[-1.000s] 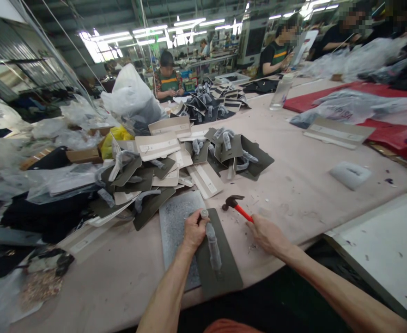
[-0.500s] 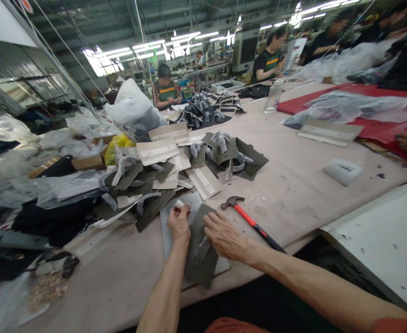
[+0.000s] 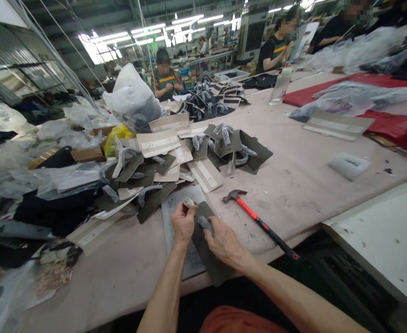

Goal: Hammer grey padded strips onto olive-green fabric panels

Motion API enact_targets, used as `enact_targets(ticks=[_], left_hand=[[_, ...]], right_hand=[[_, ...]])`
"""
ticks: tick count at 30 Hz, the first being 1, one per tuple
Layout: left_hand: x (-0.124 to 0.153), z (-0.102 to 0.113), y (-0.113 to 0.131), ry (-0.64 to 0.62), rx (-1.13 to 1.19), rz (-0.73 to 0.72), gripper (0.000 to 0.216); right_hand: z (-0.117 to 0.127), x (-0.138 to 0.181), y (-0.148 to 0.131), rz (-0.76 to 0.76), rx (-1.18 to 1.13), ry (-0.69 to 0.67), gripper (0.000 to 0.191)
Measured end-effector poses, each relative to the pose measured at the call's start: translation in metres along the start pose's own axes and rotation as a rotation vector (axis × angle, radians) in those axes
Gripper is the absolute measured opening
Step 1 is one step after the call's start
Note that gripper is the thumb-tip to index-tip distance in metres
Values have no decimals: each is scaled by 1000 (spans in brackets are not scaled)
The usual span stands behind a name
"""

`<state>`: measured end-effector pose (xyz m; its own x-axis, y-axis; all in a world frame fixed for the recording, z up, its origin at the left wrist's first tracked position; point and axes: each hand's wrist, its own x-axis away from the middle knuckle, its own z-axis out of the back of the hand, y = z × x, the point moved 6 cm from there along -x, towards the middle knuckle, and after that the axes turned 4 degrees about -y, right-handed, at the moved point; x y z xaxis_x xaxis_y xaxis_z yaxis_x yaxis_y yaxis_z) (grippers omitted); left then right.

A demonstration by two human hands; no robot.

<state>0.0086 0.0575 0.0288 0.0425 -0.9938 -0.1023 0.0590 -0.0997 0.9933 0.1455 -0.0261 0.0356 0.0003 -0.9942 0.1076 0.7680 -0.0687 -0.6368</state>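
My left hand (image 3: 183, 223) is closed around a short metal punch (image 3: 189, 202) with a pale round top, held upright over a grey pitted pad (image 3: 175, 210). My right hand (image 3: 224, 241) pinches a grey plastic-wrapped strip (image 3: 205, 223) on a dark olive card (image 3: 208, 252) that lies tilted across the pad. A hammer (image 3: 258, 222) with a red and black handle lies on the table just to the right, untouched.
A heap of olive and cream cards (image 3: 175, 159) with wrapped strips lies beyond the pad. Plastic bags and dark cloth (image 3: 51, 185) crowd the left. A white foam piece (image 3: 349, 165) and a white board (image 3: 390, 240) are at the right. Other people work at the far end of the table.
My right hand left the hammer's handle and came onto the olive card, now pinching its wrapped strip. The card has shifted and tilted; my left hand keeps the punch.
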Motion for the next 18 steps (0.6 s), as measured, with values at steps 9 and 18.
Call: enact_targets(ticks=[9,18], left_hand=[[-5,1,-48,-67,-4,61,30],[-1,3,-44,-164,-95,44,19]], right_hand=[[-27,5,-9,-64,-171,-60,44],[48,-2,78,-31,116,292,41]])
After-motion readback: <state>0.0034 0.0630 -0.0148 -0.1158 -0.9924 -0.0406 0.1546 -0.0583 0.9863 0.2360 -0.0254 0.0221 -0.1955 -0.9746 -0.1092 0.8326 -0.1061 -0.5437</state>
